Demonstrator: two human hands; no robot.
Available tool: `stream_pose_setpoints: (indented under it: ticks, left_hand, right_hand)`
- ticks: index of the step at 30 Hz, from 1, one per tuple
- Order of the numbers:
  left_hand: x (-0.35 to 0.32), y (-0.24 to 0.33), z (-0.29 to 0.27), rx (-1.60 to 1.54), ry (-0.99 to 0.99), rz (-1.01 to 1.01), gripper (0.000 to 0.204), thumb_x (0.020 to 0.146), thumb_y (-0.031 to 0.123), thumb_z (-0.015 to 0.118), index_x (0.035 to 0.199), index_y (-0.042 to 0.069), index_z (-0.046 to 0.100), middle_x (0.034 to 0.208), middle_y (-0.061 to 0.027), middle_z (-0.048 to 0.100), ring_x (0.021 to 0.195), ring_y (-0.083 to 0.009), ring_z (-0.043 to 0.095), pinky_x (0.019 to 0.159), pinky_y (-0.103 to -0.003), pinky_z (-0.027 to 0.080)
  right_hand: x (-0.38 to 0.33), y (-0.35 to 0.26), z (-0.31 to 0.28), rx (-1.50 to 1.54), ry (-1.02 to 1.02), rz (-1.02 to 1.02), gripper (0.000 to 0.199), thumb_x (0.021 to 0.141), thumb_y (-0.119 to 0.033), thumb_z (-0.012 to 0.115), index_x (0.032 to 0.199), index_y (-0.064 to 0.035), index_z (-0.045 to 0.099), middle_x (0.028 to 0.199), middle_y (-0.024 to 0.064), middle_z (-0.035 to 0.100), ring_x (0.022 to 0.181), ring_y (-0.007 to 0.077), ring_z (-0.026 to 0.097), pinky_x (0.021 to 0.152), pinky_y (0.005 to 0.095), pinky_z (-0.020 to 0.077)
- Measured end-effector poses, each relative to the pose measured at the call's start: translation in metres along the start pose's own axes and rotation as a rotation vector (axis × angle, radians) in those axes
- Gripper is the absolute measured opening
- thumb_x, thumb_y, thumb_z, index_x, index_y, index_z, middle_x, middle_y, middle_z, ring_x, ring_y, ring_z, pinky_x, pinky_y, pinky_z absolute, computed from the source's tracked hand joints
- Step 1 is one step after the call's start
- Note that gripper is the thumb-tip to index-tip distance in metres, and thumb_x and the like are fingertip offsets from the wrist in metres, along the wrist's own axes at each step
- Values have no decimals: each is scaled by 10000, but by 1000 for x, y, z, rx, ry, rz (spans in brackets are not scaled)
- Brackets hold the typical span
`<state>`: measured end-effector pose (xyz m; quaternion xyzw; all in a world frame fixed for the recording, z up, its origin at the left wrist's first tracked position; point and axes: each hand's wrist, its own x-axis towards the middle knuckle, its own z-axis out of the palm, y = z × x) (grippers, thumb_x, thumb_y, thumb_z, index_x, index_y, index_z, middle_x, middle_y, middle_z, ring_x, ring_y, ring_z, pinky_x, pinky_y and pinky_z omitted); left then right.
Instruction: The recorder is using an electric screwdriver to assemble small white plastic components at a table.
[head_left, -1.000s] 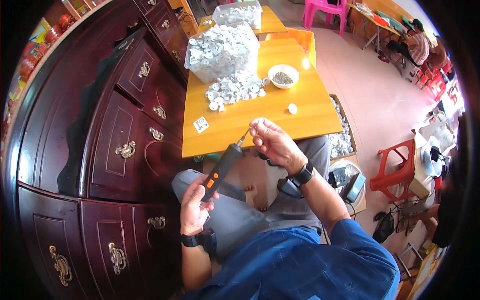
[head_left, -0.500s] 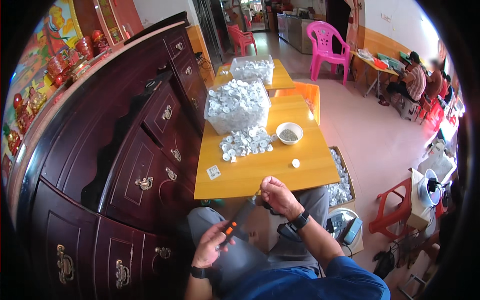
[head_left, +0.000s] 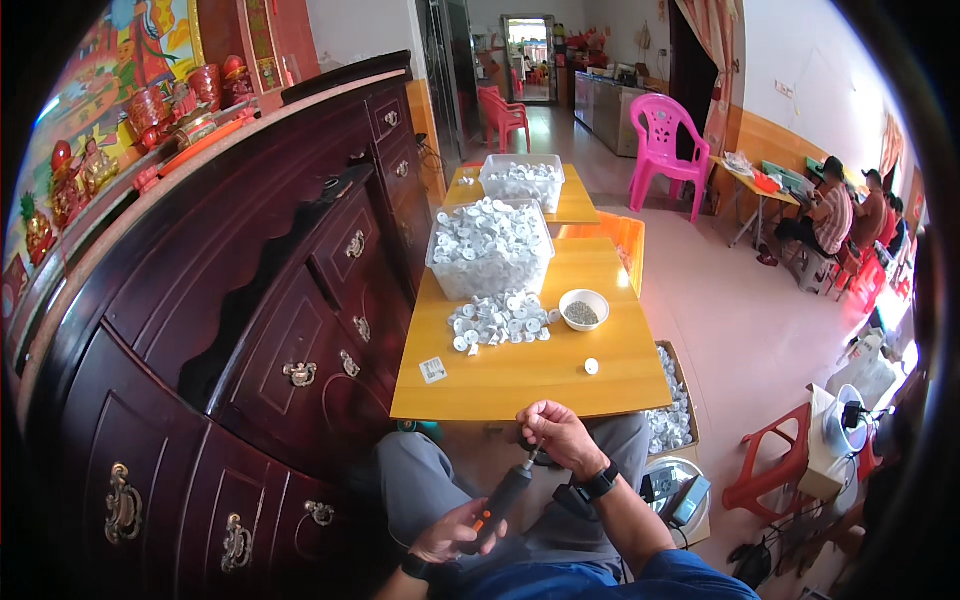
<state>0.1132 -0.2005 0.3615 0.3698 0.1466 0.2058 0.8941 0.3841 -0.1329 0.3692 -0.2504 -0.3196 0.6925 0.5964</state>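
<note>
My left hand (head_left: 447,537) is wrapped round a dark grey electric screwdriver (head_left: 503,500) with orange buttons. The tool tilts up to the right, its metal tip (head_left: 533,456) just below my right hand. Fingers pinched together, my right hand (head_left: 563,437) is held at that tip above my lap; whatever is between the fingertips is too small to make out. Beyond both hands, a single white round plastic piece (head_left: 591,367) lies on the yellow table (head_left: 500,392). Farther back are a loose pile of similar pieces (head_left: 500,322) and a white bowl (head_left: 584,311) of small metal bits.
A clear bin (head_left: 488,279) heaped with white pieces stands behind the pile, another bin (head_left: 523,190) beyond it. A printed card (head_left: 432,370) lies at the table's left. Dark drawers (head_left: 290,370) line the left. Right of the table are a filled box (head_left: 690,400) and red stool (head_left: 770,470).
The view has tilted up, so the table sits lower in the picture. My hands and the screwdriver are lower too; the left hand keeps its grip and the right stays pinched at the tip.
</note>
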Motion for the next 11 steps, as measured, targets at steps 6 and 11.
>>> stream_pose_setpoints:
  ticks: [6,11]
  left_hand:
    - [-4,-9,19,52,109,78,604,899,365,618,1346,22,398,988,-94,577,693,-129,551,622,-259,443]
    - [-7,-12,26,303,251,136,709,936,508,579,1393,14,360,1001,-84,598,771,-150,597,726,-264,466]
  right_hand:
    - [-19,2,3,-3,19,36,14,939,-51,613,948,-62,615,883,19,618,782,125,608,724,252,492]
    - [-23,3,16,-84,20,40,100,910,-92,654,953,-53,572,836,22,588,738,134,568,683,249,463]
